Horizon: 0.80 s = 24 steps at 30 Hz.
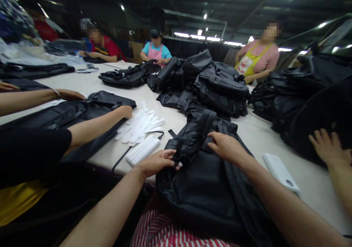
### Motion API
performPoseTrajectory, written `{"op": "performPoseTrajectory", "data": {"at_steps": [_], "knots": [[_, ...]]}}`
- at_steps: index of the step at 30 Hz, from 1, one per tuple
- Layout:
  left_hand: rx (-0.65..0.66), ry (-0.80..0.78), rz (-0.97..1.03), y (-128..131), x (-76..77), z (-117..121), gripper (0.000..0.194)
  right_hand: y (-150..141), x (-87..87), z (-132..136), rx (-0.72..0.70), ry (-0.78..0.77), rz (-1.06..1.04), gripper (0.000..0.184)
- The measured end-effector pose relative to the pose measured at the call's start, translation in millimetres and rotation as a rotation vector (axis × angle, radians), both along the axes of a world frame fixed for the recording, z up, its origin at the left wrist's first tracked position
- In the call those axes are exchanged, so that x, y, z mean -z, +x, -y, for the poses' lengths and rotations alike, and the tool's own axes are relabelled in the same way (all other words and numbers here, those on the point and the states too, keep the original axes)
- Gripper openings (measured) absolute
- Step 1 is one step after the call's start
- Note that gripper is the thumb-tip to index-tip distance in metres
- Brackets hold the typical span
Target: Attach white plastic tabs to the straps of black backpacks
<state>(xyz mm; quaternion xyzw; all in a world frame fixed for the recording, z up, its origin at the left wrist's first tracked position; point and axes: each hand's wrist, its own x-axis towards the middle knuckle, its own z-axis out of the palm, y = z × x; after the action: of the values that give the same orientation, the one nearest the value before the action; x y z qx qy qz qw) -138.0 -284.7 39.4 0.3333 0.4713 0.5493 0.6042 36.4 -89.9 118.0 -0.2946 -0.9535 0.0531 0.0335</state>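
Note:
A black leather-like backpack (203,188) lies before me, partly on the table's edge and over my lap, with straps and a buckled flap on its upper part. My left hand (158,162) pinches the left edge of the flap beside a strap; a small whitish bit shows at its fingertips. Higher up and to the right, my right hand (227,147) has its fingers bent onto the bag's upper part, gripping the material there. What lies under those fingertips is hidden.
White paper-like tags (141,126) lie in a heap left of the bag, by a bundled white stack (143,149). A white power bank (281,171) sits at right. Black bags (217,85) are piled behind. Co-workers' hands (327,148) reach in from both sides; several people stand farther back.

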Motion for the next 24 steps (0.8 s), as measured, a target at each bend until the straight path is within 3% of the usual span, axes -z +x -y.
{"op": "performPoseTrajectory", "data": {"at_steps": [2,5,7,12,18,24], "knots": [[0.003,-0.020,0.020,-0.1,0.6,-2.1,0.041,2.8,-3.2,22.7,-0.088,0.068,-0.069,0.020],[0.009,-0.043,0.043,-0.4,2.1,-4.9,0.044,-1.1,3.8,58.4,-0.426,0.067,-0.083,0.017],[0.012,-0.038,0.053,-0.7,3.6,-5.6,0.045,-7.0,14.0,73.8,-0.565,0.080,-0.066,0.018],[0.018,-0.035,0.041,-1.3,6.2,-4.5,0.044,-18.1,34.5,80.7,-0.563,0.052,-0.089,0.017],[-0.050,-0.069,0.000,-2.7,9.1,-7.0,0.039,-22.5,41.2,90.5,-0.682,0.118,-0.083,0.023],[-0.048,-0.074,0.056,-4.7,14.0,-7.2,0.038,-29.6,52.7,95.4,-0.634,0.142,-0.058,0.019]]}}
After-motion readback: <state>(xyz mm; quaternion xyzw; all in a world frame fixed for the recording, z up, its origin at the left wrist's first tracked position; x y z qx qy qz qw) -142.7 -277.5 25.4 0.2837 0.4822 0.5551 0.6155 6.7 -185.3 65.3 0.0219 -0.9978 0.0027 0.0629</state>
